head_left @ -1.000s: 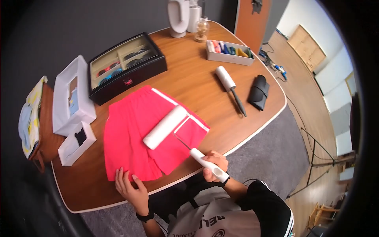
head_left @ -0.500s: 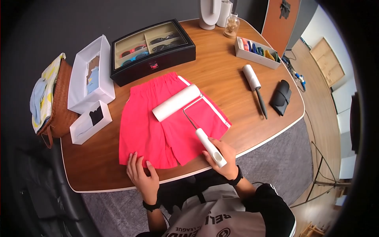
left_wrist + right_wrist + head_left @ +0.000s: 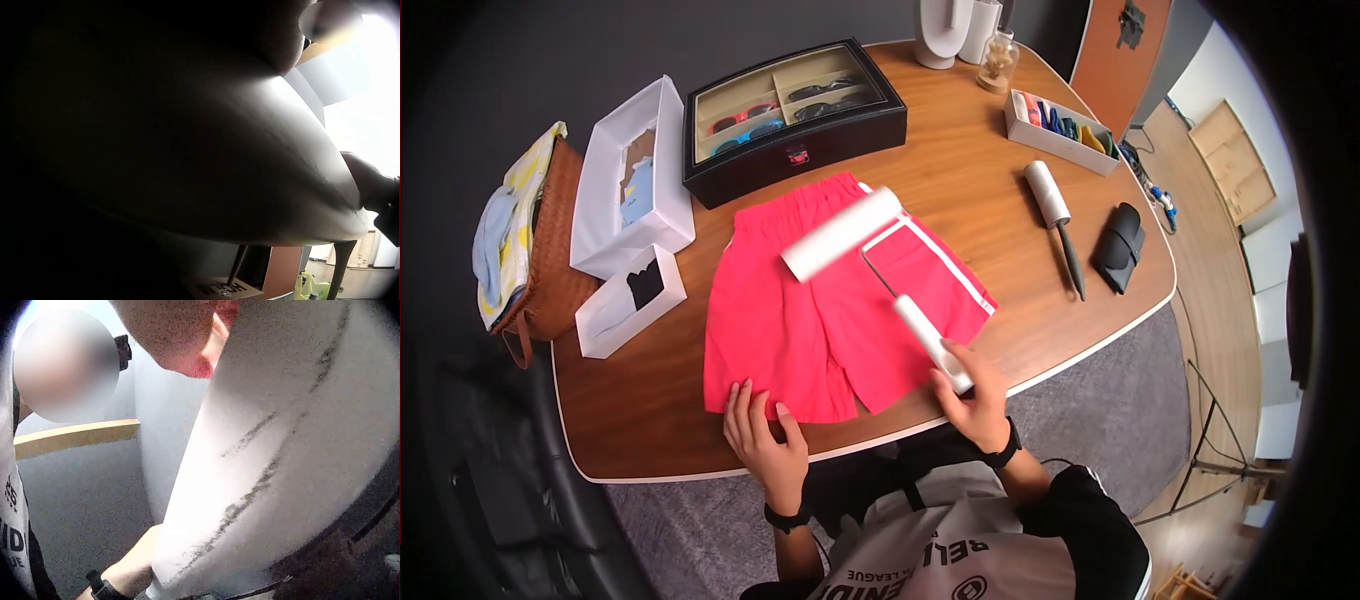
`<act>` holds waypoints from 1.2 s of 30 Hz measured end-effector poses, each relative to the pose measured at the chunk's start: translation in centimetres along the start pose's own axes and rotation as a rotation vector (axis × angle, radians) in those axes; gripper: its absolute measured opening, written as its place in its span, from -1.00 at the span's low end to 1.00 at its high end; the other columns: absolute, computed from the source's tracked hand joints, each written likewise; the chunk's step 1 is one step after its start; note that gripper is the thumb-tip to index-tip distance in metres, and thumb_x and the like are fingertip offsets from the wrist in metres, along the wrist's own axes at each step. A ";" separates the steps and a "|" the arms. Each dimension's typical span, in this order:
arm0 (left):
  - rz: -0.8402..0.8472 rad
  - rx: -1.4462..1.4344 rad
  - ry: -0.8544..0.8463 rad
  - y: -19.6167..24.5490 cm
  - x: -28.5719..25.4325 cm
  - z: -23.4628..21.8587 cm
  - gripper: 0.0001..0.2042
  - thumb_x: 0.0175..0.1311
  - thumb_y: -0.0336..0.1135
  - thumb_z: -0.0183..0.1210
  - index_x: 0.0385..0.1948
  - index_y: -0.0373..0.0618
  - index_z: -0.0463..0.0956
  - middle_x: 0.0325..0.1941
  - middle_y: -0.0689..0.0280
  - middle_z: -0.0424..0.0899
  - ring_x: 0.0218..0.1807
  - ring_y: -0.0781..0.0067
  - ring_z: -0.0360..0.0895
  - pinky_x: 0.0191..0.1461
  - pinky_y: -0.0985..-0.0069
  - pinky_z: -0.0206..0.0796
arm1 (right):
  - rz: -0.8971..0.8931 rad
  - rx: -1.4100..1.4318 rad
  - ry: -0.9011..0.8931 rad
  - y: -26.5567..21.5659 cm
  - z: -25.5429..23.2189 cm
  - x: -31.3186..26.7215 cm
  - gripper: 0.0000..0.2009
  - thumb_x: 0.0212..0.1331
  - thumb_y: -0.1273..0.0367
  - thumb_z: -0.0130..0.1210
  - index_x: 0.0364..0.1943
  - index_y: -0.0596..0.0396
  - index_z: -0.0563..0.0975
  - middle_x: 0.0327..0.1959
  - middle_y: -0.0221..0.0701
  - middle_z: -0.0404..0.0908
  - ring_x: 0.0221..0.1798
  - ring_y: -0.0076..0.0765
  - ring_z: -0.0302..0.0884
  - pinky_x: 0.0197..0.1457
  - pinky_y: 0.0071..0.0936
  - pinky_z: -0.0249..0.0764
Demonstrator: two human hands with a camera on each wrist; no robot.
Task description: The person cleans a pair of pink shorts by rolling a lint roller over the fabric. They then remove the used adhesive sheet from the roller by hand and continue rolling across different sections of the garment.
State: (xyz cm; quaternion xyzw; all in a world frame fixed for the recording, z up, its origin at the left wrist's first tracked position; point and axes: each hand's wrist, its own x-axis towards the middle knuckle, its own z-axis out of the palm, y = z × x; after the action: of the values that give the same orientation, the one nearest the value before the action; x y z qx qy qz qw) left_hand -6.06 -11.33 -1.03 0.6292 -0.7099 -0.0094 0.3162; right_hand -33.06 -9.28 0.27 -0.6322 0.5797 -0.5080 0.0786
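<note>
Red shorts (image 3: 785, 300) with white side stripes lie spread on the wooden table (image 3: 650, 430). A white lint roller (image 3: 840, 235) rests across their upper part, its wire arm and white handle angled toward the person. My right hand (image 3: 978, 400) holds the end of that handle between thumb and fingers, near the right leg's hem. At the left leg's hem, my left hand (image 3: 765, 440) rests with its fingers extended on the fabric. The left wrist view mostly shows the dark table underside (image 3: 187, 156); the right wrist view shows the pale, scuffed underside (image 3: 269, 456), with fingers above it.
A second lint roller (image 3: 1048, 195) and a black case (image 3: 1121, 245) lie at the right. Behind the shorts stands a glasses box (image 3: 800, 160). White boxes (image 3: 665, 215) and a woven basket (image 3: 555, 240) line the left; a sock box (image 3: 1060, 145) sits back right.
The roller has moved away from the person across the shorts, toward the waistband. My right hand now holds nearer the handle's end. The left hand stays at the hem; the head view has shifted.
</note>
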 end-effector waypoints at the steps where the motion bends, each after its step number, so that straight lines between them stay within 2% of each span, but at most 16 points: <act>1: -0.003 0.003 0.005 0.0 0.0 0.0 -0.79 0.31 -0.41 0.12 -0.07 -0.26 0.54 0.22 0.08 0.56 0.34 -0.04 0.41 0.38 0.06 0.15 | 0.074 -0.008 -0.053 -0.5 0.2 0.3 -0.61 0.09 0.47 0.35 0.05 0.18 0.58 -0.46 -0.23 0.56 -0.50 -0.18 0.54 -0.43 -0.37 0.43; 4: -0.012 0.004 0.011 0.2 0.0 0.0 -0.79 0.31 -0.42 0.11 -0.07 -0.26 0.54 0.22 0.08 0.56 0.34 -0.04 0.41 0.39 0.07 0.15 | 0.137 -0.066 -0.132 -0.6 0.3 0.3 -0.60 0.10 0.47 0.34 0.07 0.16 0.58 -0.51 -0.28 0.51 -0.54 -0.24 0.50 -0.46 -0.37 0.41; 10: 0.000 -0.005 0.016 -0.1 0.0 -0.1 -0.79 0.32 -0.41 0.11 -0.07 -0.25 0.54 0.22 0.08 0.56 0.34 -0.03 0.41 0.39 0.07 0.14 | 0.079 -0.107 -0.111 -0.2 0.5 0.0 -0.58 0.08 0.48 0.34 0.09 0.17 0.58 -0.53 -0.33 0.48 -0.57 -0.31 0.46 -0.49 -0.40 0.38; 13: -0.002 -0.003 0.018 0.0 0.0 -0.1 -0.79 0.32 -0.41 0.11 -0.07 -0.26 0.54 0.22 0.09 0.56 0.34 -0.03 0.41 0.39 0.07 0.14 | 0.063 -0.013 -0.056 0.0 -0.3 -1.1 -0.57 0.01 0.51 0.34 0.05 0.20 0.58 -0.53 -0.34 0.49 -0.57 -0.36 0.46 -0.51 -0.45 0.35; 15: -0.004 0.002 0.021 0.1 -0.1 -0.1 -0.79 0.32 -0.41 0.11 -0.07 -0.26 0.55 0.21 0.09 0.56 0.35 -0.03 0.41 0.40 0.07 0.14 | -0.050 0.035 0.118 0.8 -0.7 -2.6 -0.57 -0.07 0.51 0.32 0.00 0.21 0.58 -0.51 -0.31 0.50 -0.56 -0.33 0.46 -0.49 -0.45 0.35; 16: -0.004 0.002 0.020 0.0 -0.1 -0.1 -0.78 0.32 -0.40 0.12 -0.07 -0.26 0.55 0.21 0.09 0.57 0.35 -0.03 0.41 0.40 0.07 0.14 | -0.187 0.056 0.236 2.0 -0.4 -3.1 -0.61 -0.09 0.49 0.28 -0.07 0.20 0.57 -0.48 -0.24 0.50 -0.53 -0.26 0.47 -0.45 -0.40 0.38; 17: -0.003 0.001 0.020 -0.1 -0.1 -0.1 -0.78 0.32 -0.40 0.12 -0.07 -0.26 0.55 0.21 0.09 0.57 0.35 -0.02 0.41 0.40 0.08 0.14 | -0.232 0.210 0.299 3.3 0.0 -4.3 -0.65 -0.04 0.44 0.27 -0.10 0.21 0.54 -0.46 -0.19 0.50 -0.49 -0.20 0.48 -0.39 -0.35 0.41; 19: 0.006 0.002 0.030 0.0 0.0 -0.1 -0.79 0.30 -0.40 0.12 -0.09 -0.26 0.54 0.19 0.07 0.57 0.33 -0.04 0.42 0.38 0.06 0.16 | -0.233 0.330 0.401 3.6 0.4 -4.6 -0.65 0.01 0.39 0.29 -0.10 0.23 0.53 -0.46 -0.16 0.50 -0.47 -0.19 0.50 -0.38 -0.33 0.42; 23: 0.014 0.005 0.031 0.0 0.0 -0.1 -0.79 0.28 -0.40 0.13 -0.12 -0.28 0.54 0.17 0.06 0.57 0.31 -0.05 0.43 0.36 0.05 0.18 | -0.142 0.469 0.372 3.0 -0.2 -4.6 -0.65 0.03 0.34 0.32 -0.13 0.23 0.54 -0.44 -0.16 0.53 -0.46 -0.16 0.53 -0.38 -0.32 0.44; 25: 0.013 0.011 0.032 0.1 0.0 -0.2 -0.79 0.28 -0.40 0.13 -0.12 -0.28 0.54 0.18 0.06 0.57 0.31 -0.05 0.42 0.36 0.05 0.18 | -0.188 0.096 0.077 1.8 -1.6 -3.3 -0.65 0.18 0.21 0.24 -0.14 0.23 0.53 -0.49 -0.21 0.46 -0.49 -0.23 0.46 -0.40 -0.35 0.37; 26: 0.012 0.014 0.031 0.2 0.0 -0.2 -0.79 0.27 -0.40 0.13 -0.12 -0.28 0.54 0.18 0.06 0.57 0.32 -0.05 0.42 0.36 0.04 0.18 | -0.167 0.070 0.088 1.5 -1.3 -3.0 -0.67 0.15 0.21 0.26 -0.19 0.22 0.57 -0.50 -0.21 0.50 -0.49 -0.18 0.51 -0.41 -0.35 0.41; 29: 0.012 0.005 0.026 0.0 -0.1 -0.1 -0.79 0.27 -0.40 0.13 -0.12 -0.27 0.54 0.18 0.06 0.56 0.32 -0.05 0.42 0.36 0.04 0.18 | -0.163 0.003 0.067 1.0 -1.0 -2.4 -0.66 0.15 0.20 0.25 -0.16 0.22 0.57 -0.50 -0.22 0.50 -0.50 -0.17 0.51 -0.41 -0.35 0.42; 33: -0.004 -0.005 0.027 0.1 -0.1 -0.2 -0.79 0.30 -0.42 0.12 -0.08 -0.26 0.55 0.21 0.08 0.57 0.34 -0.04 0.41 0.39 0.06 0.14 | -0.183 0.048 0.109 1.8 -1.3 -3.6 -0.68 0.12 0.21 0.26 -0.18 0.17 0.60 -0.48 -0.17 0.55 -0.49 -0.13 0.54 -0.40 -0.34 0.46; 35: -0.004 -0.002 0.022 0.1 0.0 -0.2 -0.79 0.30 -0.42 0.12 -0.08 -0.27 0.54 0.21 0.08 0.56 0.34 -0.04 0.41 0.38 0.06 0.15 | -0.187 0.070 0.102 2.0 -1.3 -3.6 -0.66 0.11 0.20 0.27 -0.16 0.17 0.61 -0.46 -0.17 0.57 -0.48 -0.09 0.56 -0.39 -0.33 0.48; 36: -0.004 -0.002 0.030 0.2 0.0 -0.2 -0.79 0.30 -0.42 0.12 -0.08 -0.27 0.54 0.21 0.08 0.56 0.34 -0.04 0.41 0.38 0.06 0.15 | -0.163 0.031 0.041 1.8 -1.4 -3.2 -0.65 0.11 0.19 0.28 -0.14 0.18 0.61 -0.45 -0.19 0.57 -0.47 -0.07 0.57 -0.38 -0.32 0.48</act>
State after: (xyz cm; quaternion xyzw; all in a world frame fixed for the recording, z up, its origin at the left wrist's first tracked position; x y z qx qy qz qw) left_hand -6.13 -11.22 -0.82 0.6306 -0.7037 -0.0011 0.3275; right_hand -34.64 -6.58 -2.05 -0.6655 0.5199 -0.5345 0.0348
